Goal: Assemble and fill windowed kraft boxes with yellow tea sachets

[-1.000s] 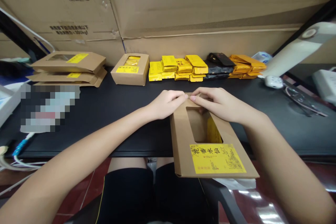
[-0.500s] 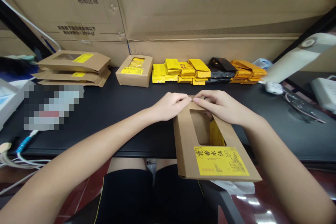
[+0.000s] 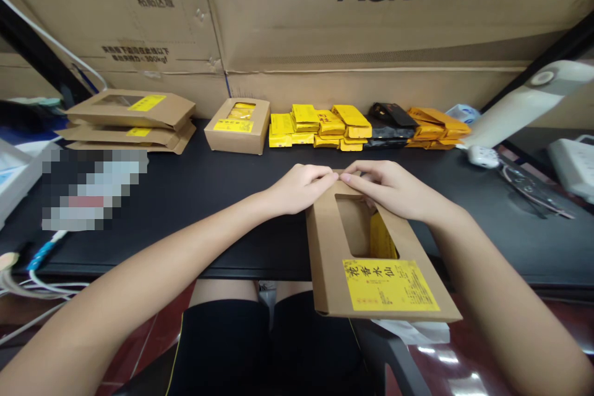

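Observation:
A brown kraft paper box with a cut-out window and a yellow label is tilted over the table's front edge, its labelled end toward me. Through the window shows a yellow packet inside. My left hand pinches the box's far end at its left side. Right beside it, my right hand grips the same end, thumb on top and curled fingers partly hidden behind. The two thumb tips almost meet at the far edge.
Behind stand a finished-looking kraft box, yellow packets, black packets and orange packets. Flat boxes are stacked left. Glasses and a white lamp arm are right; cables lie left.

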A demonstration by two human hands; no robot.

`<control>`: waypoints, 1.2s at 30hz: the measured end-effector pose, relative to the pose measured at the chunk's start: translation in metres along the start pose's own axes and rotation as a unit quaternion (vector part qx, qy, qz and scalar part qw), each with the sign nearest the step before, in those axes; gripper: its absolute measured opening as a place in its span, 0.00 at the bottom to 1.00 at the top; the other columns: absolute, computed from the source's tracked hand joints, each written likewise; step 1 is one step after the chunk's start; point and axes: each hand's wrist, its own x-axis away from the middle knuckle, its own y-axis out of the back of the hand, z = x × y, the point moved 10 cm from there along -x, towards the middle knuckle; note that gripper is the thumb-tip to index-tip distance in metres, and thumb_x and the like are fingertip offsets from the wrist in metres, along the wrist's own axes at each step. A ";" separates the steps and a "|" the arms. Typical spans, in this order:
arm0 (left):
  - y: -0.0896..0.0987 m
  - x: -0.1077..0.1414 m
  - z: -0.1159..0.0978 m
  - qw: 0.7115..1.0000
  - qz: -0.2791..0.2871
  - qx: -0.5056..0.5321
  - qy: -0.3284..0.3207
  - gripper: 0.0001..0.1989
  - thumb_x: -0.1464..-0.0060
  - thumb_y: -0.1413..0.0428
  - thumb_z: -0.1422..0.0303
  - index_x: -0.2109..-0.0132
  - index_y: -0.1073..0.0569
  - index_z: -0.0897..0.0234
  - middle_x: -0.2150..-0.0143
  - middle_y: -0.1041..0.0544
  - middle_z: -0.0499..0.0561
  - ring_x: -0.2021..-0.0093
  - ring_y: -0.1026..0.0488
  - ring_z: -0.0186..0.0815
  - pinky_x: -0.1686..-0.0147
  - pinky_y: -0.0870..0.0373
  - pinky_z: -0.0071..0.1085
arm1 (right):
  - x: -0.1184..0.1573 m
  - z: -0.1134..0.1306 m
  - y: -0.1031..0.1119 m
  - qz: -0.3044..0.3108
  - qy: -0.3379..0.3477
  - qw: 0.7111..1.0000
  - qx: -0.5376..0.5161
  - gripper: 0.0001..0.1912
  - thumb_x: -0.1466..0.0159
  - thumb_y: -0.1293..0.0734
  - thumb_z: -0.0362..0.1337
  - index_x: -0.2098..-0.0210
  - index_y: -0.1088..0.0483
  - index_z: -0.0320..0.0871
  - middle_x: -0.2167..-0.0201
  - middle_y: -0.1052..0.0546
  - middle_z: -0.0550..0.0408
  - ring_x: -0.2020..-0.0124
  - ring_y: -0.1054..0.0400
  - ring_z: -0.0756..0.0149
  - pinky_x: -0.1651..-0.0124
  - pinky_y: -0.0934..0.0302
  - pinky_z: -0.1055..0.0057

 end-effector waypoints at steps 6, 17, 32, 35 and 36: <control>0.000 0.000 0.001 1.000 0.001 0.002 0.003 0.18 0.38 0.57 0.63 0.72 0.33 0.65 0.72 0.30 0.46 0.67 0.36 0.31 0.66 0.42 0.28 | -0.001 0.001 0.000 -0.003 0.004 1.000 0.000 0.17 0.36 0.37 0.49 0.64 0.27 0.42 0.77 0.25 0.56 0.74 0.32 0.64 0.67 0.42 0.68; 0.000 0.000 0.000 1.000 0.004 0.000 0.003 0.18 0.38 0.57 0.62 0.72 0.33 0.65 0.72 0.30 0.46 0.68 0.36 0.31 0.66 0.42 0.28 | 0.001 0.001 0.001 -0.005 0.008 1.000 0.008 0.17 0.36 0.37 0.50 0.63 0.27 0.42 0.73 0.23 0.54 0.70 0.31 0.62 0.65 0.40 0.67; -0.002 0.001 0.000 1.000 0.009 0.013 0.011 0.18 0.38 0.57 0.61 0.72 0.35 0.65 0.72 0.32 0.45 0.67 0.36 0.32 0.66 0.41 0.28 | 0.006 0.002 0.003 0.004 0.001 0.999 0.049 0.20 0.35 0.39 0.52 0.60 0.27 0.43 0.70 0.21 0.52 0.69 0.29 0.60 0.64 0.40 0.67; -0.002 0.001 -0.001 1.000 0.008 0.015 0.010 0.18 0.38 0.57 0.61 0.72 0.36 0.65 0.72 0.33 0.45 0.68 0.37 0.31 0.67 0.43 0.28 | 0.006 0.002 0.002 0.004 0.003 0.999 0.049 0.19 0.35 0.39 0.52 0.60 0.28 0.43 0.70 0.21 0.52 0.69 0.29 0.61 0.64 0.40 0.67; -0.002 0.001 -0.001 1.000 0.009 0.015 0.009 0.18 0.38 0.57 0.60 0.72 0.36 0.65 0.72 0.33 0.45 0.68 0.37 0.31 0.67 0.43 0.28 | 0.006 0.002 0.002 0.004 0.004 0.999 0.048 0.19 0.35 0.39 0.52 0.60 0.28 0.43 0.70 0.21 0.52 0.69 0.29 0.61 0.64 0.40 0.67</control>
